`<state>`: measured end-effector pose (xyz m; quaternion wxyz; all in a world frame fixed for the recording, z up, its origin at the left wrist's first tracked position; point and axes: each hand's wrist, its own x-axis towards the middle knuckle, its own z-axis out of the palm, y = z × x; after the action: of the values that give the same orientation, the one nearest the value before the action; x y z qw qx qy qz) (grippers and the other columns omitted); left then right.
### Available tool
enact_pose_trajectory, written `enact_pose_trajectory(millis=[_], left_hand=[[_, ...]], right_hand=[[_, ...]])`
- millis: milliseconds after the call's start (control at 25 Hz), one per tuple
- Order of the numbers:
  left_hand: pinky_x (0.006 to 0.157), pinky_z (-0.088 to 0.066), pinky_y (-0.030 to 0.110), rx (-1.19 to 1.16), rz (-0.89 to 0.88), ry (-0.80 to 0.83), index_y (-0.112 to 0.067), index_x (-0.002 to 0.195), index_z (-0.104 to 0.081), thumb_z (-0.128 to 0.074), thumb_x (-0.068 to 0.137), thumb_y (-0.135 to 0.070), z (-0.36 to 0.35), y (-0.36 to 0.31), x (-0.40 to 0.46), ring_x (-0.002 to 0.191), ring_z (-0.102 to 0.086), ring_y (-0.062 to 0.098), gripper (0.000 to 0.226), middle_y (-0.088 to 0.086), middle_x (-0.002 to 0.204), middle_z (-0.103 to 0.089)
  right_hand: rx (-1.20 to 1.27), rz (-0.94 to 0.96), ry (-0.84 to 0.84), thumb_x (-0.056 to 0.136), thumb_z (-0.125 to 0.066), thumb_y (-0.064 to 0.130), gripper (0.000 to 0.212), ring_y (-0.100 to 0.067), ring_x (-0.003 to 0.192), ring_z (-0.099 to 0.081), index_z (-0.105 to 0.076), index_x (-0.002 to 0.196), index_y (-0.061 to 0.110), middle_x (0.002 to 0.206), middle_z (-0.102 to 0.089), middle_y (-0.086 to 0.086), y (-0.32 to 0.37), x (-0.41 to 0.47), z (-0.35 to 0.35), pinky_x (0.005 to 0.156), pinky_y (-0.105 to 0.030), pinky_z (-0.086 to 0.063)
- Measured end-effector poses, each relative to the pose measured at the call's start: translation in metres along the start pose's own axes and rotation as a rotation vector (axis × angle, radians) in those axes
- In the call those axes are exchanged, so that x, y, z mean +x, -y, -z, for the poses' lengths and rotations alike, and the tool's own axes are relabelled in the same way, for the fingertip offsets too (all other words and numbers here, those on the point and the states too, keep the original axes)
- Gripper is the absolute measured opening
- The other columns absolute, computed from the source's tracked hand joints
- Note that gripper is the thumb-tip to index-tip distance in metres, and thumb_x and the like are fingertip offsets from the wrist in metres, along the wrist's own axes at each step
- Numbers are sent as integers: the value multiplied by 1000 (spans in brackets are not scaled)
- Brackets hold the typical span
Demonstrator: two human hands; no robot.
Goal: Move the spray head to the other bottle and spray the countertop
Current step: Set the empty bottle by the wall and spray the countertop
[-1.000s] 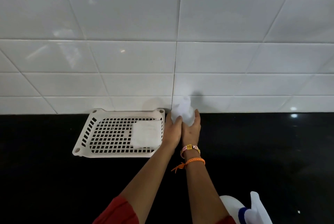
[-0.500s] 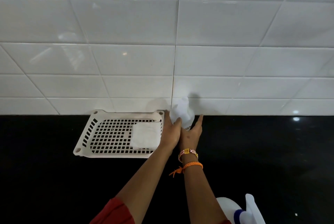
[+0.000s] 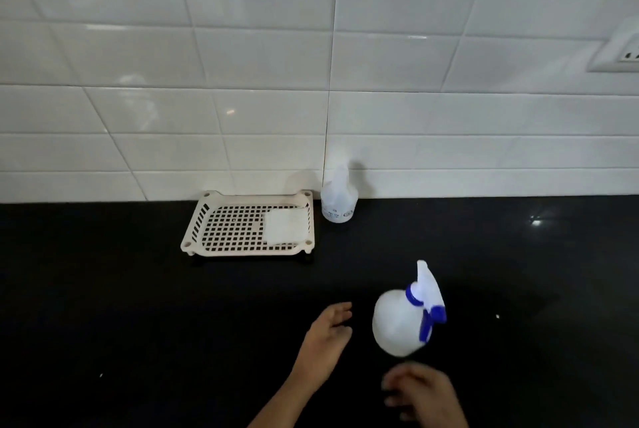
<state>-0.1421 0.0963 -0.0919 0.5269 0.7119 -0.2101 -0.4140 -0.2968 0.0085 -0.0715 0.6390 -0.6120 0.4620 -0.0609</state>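
a black countertop (image 3: pixel 121 306) runs under a white tiled wall (image 3: pixel 242 64), with a socket (image 3: pixel 622 51) at the right edge. a cream perforated tray (image 3: pixel 224 237) holds 1 white folded cloth (image 3: pixel 286 225), and just beside its right end stands a headless bottle (image 3: pixel 338 197) against the wall — nearer, well apart, stands a white bottle (image 3: pixel 397 327) carrying the blue-trimmed spray head (image 3: pixel 427 293). the left hand (image 3: pixel 326 331) hovers left of it, fingers loose, holding nothing; the right hand (image 3: pixel 423 393) is blurred — its grip cannot be told.

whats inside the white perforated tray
A folded white cloth lies in the right end of the tray; the rest shows only bare holes. Whatever is under the cloth is covered.
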Motion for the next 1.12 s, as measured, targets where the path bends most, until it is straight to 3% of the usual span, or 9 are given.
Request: enact_pose_trajectory(millis=[120,240,320,400,600,720,800,920,1120], left_hand=[[104,-33,23,151,-50,176,-36,135,-35,-63,84,-21,-17,-12,-10,126,-36,5,60,-17,134,-39],[94,-35,12,179,-140,264,-45,133,-22,-72,74,-19,-36,-22,-17,122,-39,-1,82,-23,131,-38],[95,-42,19,197,-172,218,-49,131,-19,-79,63,-28,-44,-16,-18,121,-44,3,93,-17,133,-41],[98,-43,27,235,-172,135,-39,141,-14,-82,56,-41,-50,-9,-22,123,-44,7,109,-12,138,-37],[88,-54,43,61,-165,-1,-28,122,-46,-81,52,-53,-39,11,-51,101,-65,13,83,-1,114,-65],[80,-53,20,129,-144,196,-37,128,-26,-87,57,-25,-13,12,-77,102,-60,-1,95,-15,118,-55],[87,-51,21,98,-116,414,-37,131,-21,-83,63,-12,1,8,-85,112,-55,1,96,-11,128,-49],[104,-43,31,98,-97,611,-33,135,-28,-76,71,-6,11,-2,-94,125,-49,7,85,-6,134,-49],[113,-30,29,150,-10,736,-31,137,-36,-63,83,-30,12,-8,-101,135,-36,9,60,-6,143,-40]], right_hand=[[98,193,-442,84,-50,-9,32,-24,96,-61,-63,103,13,107,-63,-8,2,6,43,76,-32,-47],[-40,356,-139,75,-55,4,66,-16,123,-45,-41,137,26,134,-49,6,33,29,31,97,-35,-40],[-54,350,-30,78,-57,11,51,-18,117,-51,-50,125,29,124,-56,3,40,35,14,86,-28,-43],[-43,433,-143,80,-63,21,32,-22,109,-56,-56,109,29,113,-60,1,23,28,-3,79,-26,-48],[-584,574,-420,72,-51,65,55,-14,93,-48,-57,113,29,103,-54,14,-7,-12,-27,77,-21,-40],[-542,650,-15,66,-72,57,75,-5,112,-48,-44,133,41,121,-53,18,21,-20,-17,92,-15,-37],[-398,612,289,67,-79,36,82,-4,116,-47,-39,138,39,129,-50,16,42,-24,-20,95,-18,-38],[-79,482,575,74,-70,7,59,-13,85,-64,-52,129,14,117,-66,4,62,-44,-29,76,-28,-50],[145,275,466,73,-65,11,38,-16,56,-56,-63,110,5,97,-69,-16,54,-55,-20,49,-25,-44]])
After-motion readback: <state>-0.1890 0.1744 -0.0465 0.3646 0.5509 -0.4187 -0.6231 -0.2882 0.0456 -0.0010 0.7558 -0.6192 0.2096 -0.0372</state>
